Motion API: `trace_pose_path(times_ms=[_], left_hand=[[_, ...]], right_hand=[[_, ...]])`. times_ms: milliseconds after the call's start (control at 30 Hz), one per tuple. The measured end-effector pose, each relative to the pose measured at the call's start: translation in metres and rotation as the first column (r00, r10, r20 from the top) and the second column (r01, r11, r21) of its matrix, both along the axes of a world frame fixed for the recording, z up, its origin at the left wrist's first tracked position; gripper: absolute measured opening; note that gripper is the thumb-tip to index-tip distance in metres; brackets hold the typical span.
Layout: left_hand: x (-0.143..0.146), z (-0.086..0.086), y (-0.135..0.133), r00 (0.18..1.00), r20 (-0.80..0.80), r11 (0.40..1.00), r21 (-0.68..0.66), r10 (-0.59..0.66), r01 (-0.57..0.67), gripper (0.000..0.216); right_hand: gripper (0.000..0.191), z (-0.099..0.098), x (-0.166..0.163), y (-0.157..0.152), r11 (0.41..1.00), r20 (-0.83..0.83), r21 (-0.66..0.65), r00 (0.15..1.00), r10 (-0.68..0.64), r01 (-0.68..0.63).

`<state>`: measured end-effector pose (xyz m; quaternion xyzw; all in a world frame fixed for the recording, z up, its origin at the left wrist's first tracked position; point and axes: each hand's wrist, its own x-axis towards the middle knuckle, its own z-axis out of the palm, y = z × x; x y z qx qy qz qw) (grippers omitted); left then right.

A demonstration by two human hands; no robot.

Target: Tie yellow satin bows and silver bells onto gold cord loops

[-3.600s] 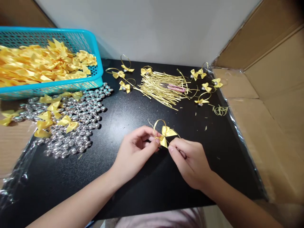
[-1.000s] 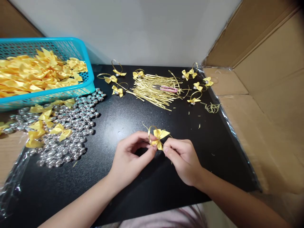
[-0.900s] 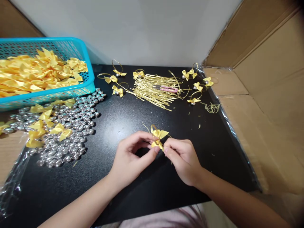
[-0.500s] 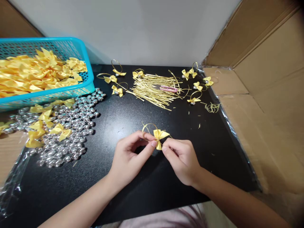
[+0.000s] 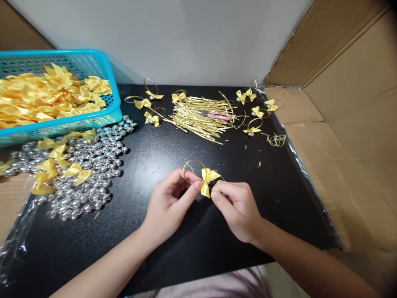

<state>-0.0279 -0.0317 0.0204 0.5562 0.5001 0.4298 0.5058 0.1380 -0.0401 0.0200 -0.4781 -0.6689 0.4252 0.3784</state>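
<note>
Fingers (image 5: 190,196) pinch a glossy bow (image 5: 205,188) — and thin gold strand (image 5: 184,169).

Person, two bare hands. Left hand (image 5: 167,200) and slim left forearm (image 5: 114,260): bare up to the lower left of the frame, where the arm is cut off. Right hand (image 5: 237,209) and slim right forearm (image 5: 300,256): likewise bare, to the lower right. Fingers slender; left thumbnail (image 5: 197,185) short. Clothing: pale pinkish-grey garment of soft, creased fabric (image 5: 217,285), bottom centre; folds shaded darker, outline partly outside the frame.
</note>
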Motion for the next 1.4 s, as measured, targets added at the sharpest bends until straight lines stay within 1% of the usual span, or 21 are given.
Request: trace_pose_path(times_ms=[133,233,367,567,833,1067,1167,1400], left_hand=[[-0.0005,-0.0002,-0.0009,1.0,-0.028,0.997,0.08,-0.014,0.017,0.006],[-0.001,-0.0015,-0.0011,0.999,-0.041,0.988,0.15,-0.034,0.04,0.008],[-0.0012,-0.0049,-0.0013,0.999,-0.025,0.98,0.195,-0.021,0.025,0.01],[-0.0016,-0.0091,-0.0028,1.0,-0.002,0.979,0.206,-0.004,0.005,0.017],[-0.0018,-0.007,-0.0008,0.998,-0.063,0.968,0.249,-0.006,0.022,0.012],[-0.0014,-0.0057,-0.0003,1.0,-0.016,0.982,0.191,-0.006,0.009,0.009],[-0.0004,-0.0063,-0.0005,1.0,0.007,0.985,0.175,-0.009,0.007,0.013],[-0.0004,-0.005,-0.0003,1.0,-0.023,0.982,0.188,-0.011,0.015,0.01]], right_hand=[[0.03,0.0009,0.0001,0.0001,1.0,-0.011,-0.012,1.0,-0.001,0.001],[0.03,0.0006,0.0003,0.0005,1.0,-0.02,-0.006,1.0,0.002,-0.002],[0.029,-0.0003,0.0009,-0.0004,1.0,-0.026,-0.004,1.0,0.009,-0.009],[0.028,-0.001,0.0014,-0.001,1.0,-0.029,-0.004,1.0,0.006,-0.006],[0.029,-0.0002,0.0012,-0.0001,1.0,-0.036,-0.003,0.999,0.019,-0.019],[0.029,-0.0004,0.0015,-0.0004,0.999,-0.042,-0.021,0.999,0.025,-0.026],[0.03,-0.0006,0.0013,0.0005,0.999,-0.046,-0.021,0.999,0.027,-0.028],[0.029,0.0003,0.001,-0.0005,0.999,-0.042,-0.038,0.999,0.024,-0.025]])
